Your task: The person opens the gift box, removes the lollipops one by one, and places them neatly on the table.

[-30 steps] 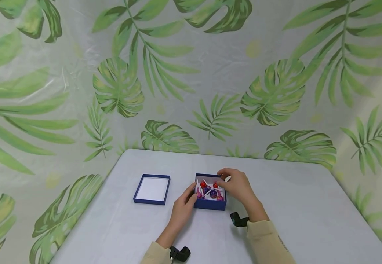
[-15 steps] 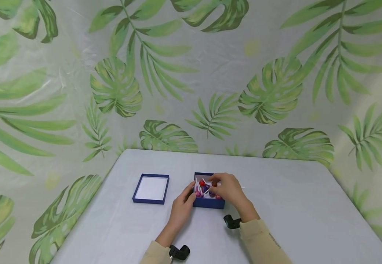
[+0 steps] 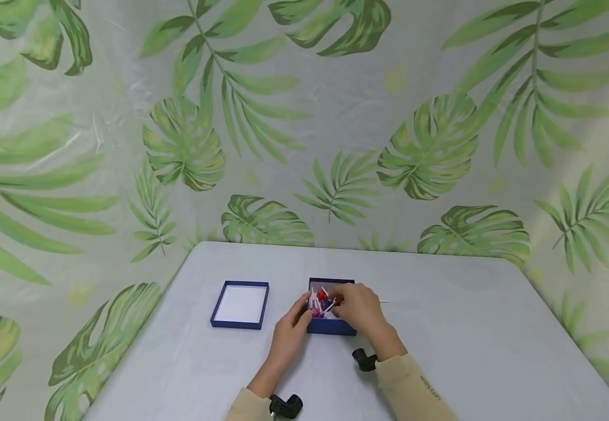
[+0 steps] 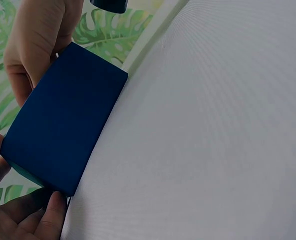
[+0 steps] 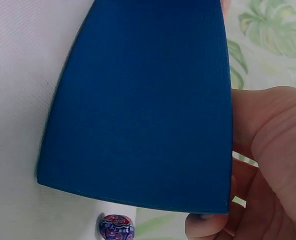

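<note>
A dark blue box (image 3: 330,326) sits on the table without its lid, holding several wrapped lollipops (image 3: 316,307) in red, pink and purple. My left hand (image 3: 288,333) grips its left side, thumb at the front left corner and fingers (image 4: 52,215) along the side wall. From the right, my right hand (image 3: 362,307) reaches over the rim with bent fingers among the lollipops. The front wall hides those fingers in the right wrist view, except a fingertip (image 5: 205,225) by the right corner. Whether they pinch a lollipop I cannot tell.
Left of the box lies the blue-rimmed lid (image 3: 237,324), white inside facing up. A loose lollipop (image 5: 117,227) lies on the table right of the box; its white stick (image 3: 385,301) pokes out past my right hand. A leaf-print curtain (image 3: 262,128) hangs behind the white table (image 3: 441,327).
My right hand has moved left from the box's right edge, deeper over the lollipops. The loose lollipop's stick now shows on the right. My left hand keeps its grip on the box.
</note>
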Motion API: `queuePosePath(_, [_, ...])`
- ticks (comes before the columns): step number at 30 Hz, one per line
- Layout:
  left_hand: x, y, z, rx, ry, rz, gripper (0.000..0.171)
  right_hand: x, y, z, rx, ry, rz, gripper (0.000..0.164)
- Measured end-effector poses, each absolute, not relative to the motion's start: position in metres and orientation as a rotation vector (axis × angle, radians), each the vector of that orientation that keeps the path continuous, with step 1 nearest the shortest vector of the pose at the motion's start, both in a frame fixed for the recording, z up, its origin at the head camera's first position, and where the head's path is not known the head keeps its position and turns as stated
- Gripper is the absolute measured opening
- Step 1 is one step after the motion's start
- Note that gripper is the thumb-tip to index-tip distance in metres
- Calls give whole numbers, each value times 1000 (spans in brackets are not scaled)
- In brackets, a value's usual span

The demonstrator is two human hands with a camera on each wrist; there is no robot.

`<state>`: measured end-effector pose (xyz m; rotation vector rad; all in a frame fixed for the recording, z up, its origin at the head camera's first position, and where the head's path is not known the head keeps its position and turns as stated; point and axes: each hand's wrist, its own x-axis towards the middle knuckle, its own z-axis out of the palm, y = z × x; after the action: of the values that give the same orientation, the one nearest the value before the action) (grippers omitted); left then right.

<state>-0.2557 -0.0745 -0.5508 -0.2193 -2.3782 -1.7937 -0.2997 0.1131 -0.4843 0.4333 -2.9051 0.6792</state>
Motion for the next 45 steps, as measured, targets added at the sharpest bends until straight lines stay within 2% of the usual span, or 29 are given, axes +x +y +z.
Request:
queuePosePath(16, [-257, -74, -554, -222, -2378, -1757, 44, -300, 111, -489, 464, -2872, 620, 14])
queuePosePath(30, [-255, -74, -552, -219, -2372, -1785, 44, -297, 111, -483, 454, -2901, 731, 10])
queuePosePath(45, [-256, -74, -551, -244, -2366, -1766, 44, -291, 107, -476, 573, -2850, 853, 10])
